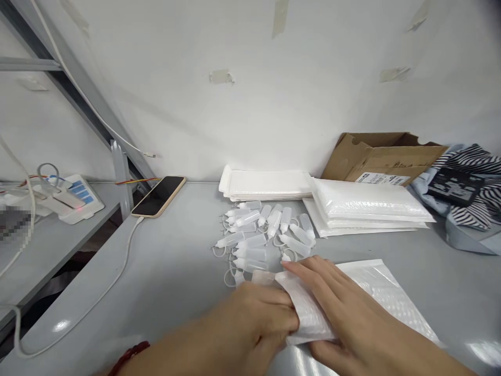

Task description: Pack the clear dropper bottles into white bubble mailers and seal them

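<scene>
Between my hands is a white bubble mailer (307, 313), its near left end bulging. My right hand (344, 313) wraps over it, fingers on top and thumb underneath. The curled fingers of my left hand (266, 318) are at the mailer's left end; their tips are hidden, so I cannot tell whether they are inside it or gripping its edge. Just beyond my hands lies a loose group of translucent plastic squeeze bottles (252, 241) with thin tips and looped cap straps. A flat bubble-wrap piece (391, 292) extends to the right from beneath my right hand.
A stack of flat white mailers (266, 184) lies against the wall. Right of it are filled padded mailers (368, 201) and an open cardboard box (385, 156). Striped cloth (475, 177) is at far right. A phone (159, 196) with a charging cable (123, 266) lies left.
</scene>
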Motion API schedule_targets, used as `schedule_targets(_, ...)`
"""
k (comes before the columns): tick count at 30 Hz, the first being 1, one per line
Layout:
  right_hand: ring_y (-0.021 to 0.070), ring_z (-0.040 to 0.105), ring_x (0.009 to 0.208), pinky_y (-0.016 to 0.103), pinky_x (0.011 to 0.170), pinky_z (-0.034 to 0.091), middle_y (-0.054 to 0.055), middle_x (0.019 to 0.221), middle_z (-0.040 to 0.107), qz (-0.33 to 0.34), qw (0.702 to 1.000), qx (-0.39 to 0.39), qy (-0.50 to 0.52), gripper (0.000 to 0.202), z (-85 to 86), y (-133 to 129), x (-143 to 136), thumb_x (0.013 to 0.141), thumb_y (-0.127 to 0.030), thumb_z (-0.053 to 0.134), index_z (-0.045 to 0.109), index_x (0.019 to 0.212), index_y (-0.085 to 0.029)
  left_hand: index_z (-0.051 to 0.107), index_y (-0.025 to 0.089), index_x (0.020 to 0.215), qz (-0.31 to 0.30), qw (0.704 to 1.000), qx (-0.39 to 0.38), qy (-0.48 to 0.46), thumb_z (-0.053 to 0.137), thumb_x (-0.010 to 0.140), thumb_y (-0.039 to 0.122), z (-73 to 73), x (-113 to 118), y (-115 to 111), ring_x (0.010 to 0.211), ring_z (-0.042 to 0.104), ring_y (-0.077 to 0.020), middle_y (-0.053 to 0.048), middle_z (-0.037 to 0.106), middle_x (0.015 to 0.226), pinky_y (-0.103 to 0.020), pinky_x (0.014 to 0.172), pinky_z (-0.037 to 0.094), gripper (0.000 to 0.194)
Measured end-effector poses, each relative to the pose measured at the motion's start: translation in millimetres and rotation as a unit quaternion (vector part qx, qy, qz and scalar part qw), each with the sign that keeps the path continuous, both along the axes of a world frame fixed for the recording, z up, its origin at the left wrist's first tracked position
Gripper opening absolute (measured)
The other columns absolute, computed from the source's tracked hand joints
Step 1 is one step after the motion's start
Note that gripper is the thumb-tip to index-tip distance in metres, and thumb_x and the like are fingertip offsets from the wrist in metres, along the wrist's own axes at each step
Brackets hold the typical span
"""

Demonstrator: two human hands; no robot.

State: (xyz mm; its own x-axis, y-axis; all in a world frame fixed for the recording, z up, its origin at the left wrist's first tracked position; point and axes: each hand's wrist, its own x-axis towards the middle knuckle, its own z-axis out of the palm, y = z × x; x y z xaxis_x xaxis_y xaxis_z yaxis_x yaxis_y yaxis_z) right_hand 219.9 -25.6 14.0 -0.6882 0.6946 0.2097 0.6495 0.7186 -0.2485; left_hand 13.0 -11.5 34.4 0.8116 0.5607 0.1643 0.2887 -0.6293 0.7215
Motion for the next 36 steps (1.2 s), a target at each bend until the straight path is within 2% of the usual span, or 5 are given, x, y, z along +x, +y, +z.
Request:
schedule_targets(10, 0.0328, 0.047, 0.107, 0.054, 0.088, 0.044, 0.015, 0.119, 0.047, -0.034, 0.999, -0.023, -0.008, 0.08, 5.0, 9, 13, 0.068, -0.021, 0.056, 0.019, 0.138, -0.017, 0.063, 0.018, 0.103, 0.321, 0.934, -0.147, -0.054, 0.057, 0.084, 0.029, -7.3, -13, 16, 0.05, 0.057, -0.0092, -0.001, 0.069, 0.08, -0.019, 0.046, 0.046, 0.023)
schedule_targets(16, 0.0324, 0.044, 0.108, 0.05, 0.088, 0.043, 0.016, 0.118, 0.047, -0.001, 0.999, -0.022, 0.027, 0.074, 10.8, 8, 11, 0.075, -0.039, 0.062, 0.027, 0.135, -0.014, 0.046, 0.017, 0.058, 0.243, 0.918, -0.297, 0.102, 0.045, 0.085, 0.035, -13.1, -3, 15, 0.032, 0.039, -0.0068, 0.007, 0.04, 0.043, -0.017, 0.035, 0.026, 0.032)
schedule_targets(21, 0.0203, 0.047, 0.081, 0.037, 0.07, 0.041, 0.009, 0.09, 0.053, 0.053, 0.992, 0.033, 0.114, 0.011, 10.3, 6, 11, 0.085, -0.016, 0.049, 0.051, 0.096, -0.015, 0.041, 0.017, 0.048, 0.263, 0.923, -0.231, 0.158, 0.05, 0.078, 0.034, -18.4, -2, 15, 0.042, 0.037, -0.0079, 0.004, 0.046, 0.046, -0.02, 0.041, 0.024, 0.036)
schedule_targets(31, 0.0174, 0.046, 0.085, 0.034, 0.075, 0.04, 0.006, 0.096, 0.054, 0.06, 0.994, -0.073, 0.051, 0.022, -4.6, 8, 0, 0.091, -0.009, 0.042, 0.061, 0.099, -0.016, 0.041, 0.016, 0.051, 0.249, 0.938, -0.206, 0.127, 0.047, 0.084, 0.035, -18.7, 0, 12, 0.046, 0.025, -0.0077, 0.007, 0.027, 0.047, -0.022, 0.043, 0.018, 0.038)
schedule_targets(36, 0.018, 0.046, 0.084, 0.035, 0.075, 0.042, 0.007, 0.092, 0.054, 0.052, 0.995, -0.076, 0.041, 0.018, -5.2, 6, 2, 0.091, -0.011, 0.041, 0.059, 0.093, -0.015, 0.059, 0.017, 0.069, 0.153, 0.98, -0.094, 0.091, 0.04, 0.092, 0.026, -19.0, 1, 4, 0.052, 0.041, -0.0091, 0.004, 0.047, 0.057, -0.021, 0.05, 0.03, 0.032)
